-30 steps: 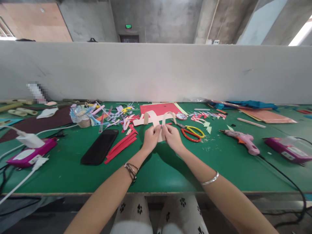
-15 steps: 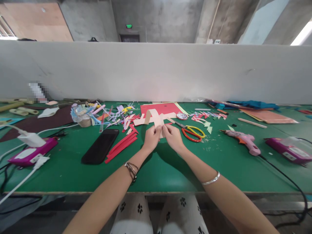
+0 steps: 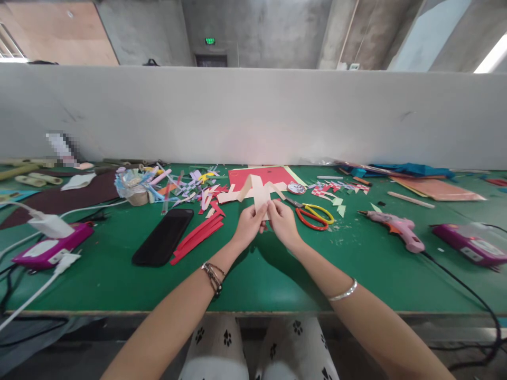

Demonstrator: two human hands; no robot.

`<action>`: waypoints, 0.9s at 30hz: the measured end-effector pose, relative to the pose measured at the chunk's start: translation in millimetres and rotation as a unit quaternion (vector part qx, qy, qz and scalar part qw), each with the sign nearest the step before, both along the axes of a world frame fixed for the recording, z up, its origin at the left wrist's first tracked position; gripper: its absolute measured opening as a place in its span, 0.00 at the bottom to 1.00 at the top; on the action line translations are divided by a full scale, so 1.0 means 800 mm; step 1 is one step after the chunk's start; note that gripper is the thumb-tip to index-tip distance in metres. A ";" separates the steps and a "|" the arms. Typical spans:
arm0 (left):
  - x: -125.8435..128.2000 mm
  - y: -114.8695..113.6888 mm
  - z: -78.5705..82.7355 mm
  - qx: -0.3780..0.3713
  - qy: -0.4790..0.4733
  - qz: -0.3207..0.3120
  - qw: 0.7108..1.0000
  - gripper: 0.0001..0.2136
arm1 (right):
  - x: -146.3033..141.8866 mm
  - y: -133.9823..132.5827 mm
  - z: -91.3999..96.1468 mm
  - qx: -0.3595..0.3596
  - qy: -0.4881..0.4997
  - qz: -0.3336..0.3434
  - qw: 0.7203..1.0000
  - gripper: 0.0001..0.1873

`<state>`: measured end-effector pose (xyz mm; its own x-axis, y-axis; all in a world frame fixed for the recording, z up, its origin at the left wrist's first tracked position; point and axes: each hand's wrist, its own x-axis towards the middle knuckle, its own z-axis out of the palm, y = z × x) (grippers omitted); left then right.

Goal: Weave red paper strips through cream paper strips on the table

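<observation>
My left hand (image 3: 249,222) and my right hand (image 3: 282,220) are close together above the table, thumbs nearly meeting. Between their fingertips they pinch a pale peach paper strip (image 3: 260,191), which rises from the hands and folds over at its top. Its fingertip ends are partly hidden. Behind the strip lie more pale strips (image 3: 229,197) and a red paper sheet (image 3: 277,177). Scissors with red and yellow handles (image 3: 315,216) rest just right of my right hand. Folded red paper strips (image 3: 198,237) lie left of my left hand.
A black phone (image 3: 163,237) lies at left, beside a purple power strip (image 3: 55,245) with white cables. Paper scraps (image 3: 194,187) are scattered behind. On the right are a pink glue gun (image 3: 396,227), its black cord, and another purple box (image 3: 469,244). A grey partition (image 3: 253,116) stands behind.
The strip between my hands has shifted and its fold now stands in a sharper peak. My fingers have changed their hold slightly, with the hands staying in about the same place.
</observation>
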<state>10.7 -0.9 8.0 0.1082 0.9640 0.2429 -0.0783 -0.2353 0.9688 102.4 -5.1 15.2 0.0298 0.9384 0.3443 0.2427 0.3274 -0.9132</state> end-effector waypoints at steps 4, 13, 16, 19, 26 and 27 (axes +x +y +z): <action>-0.002 0.000 0.001 0.004 0.018 0.031 0.999 0.19 | 0.002 -0.001 0.004 0.033 -0.067 -0.008 0.997 0.17; 0.005 -0.002 -0.002 -0.001 -0.032 0.053 0.998 0.20 | -0.003 0.005 -0.009 -0.014 0.002 0.014 1.000 0.17; 0.007 -0.003 -0.002 0.005 -0.056 0.048 0.997 0.20 | -0.006 0.005 -0.011 -0.016 0.030 0.014 0.999 0.18; 0.008 -0.004 -0.001 0.007 -0.065 0.043 0.997 0.20 | -0.008 0.001 -0.009 -0.020 0.060 0.022 0.998 0.18; 0.008 -0.007 0.001 -0.005 -0.089 0.039 0.995 0.20 | -0.013 -0.005 -0.006 -0.014 0.100 0.029 0.994 0.17; 0.008 -0.007 0.001 -0.004 -0.094 0.037 0.995 0.20 | -0.012 -0.004 -0.005 -0.014 0.106 0.031 0.994 0.17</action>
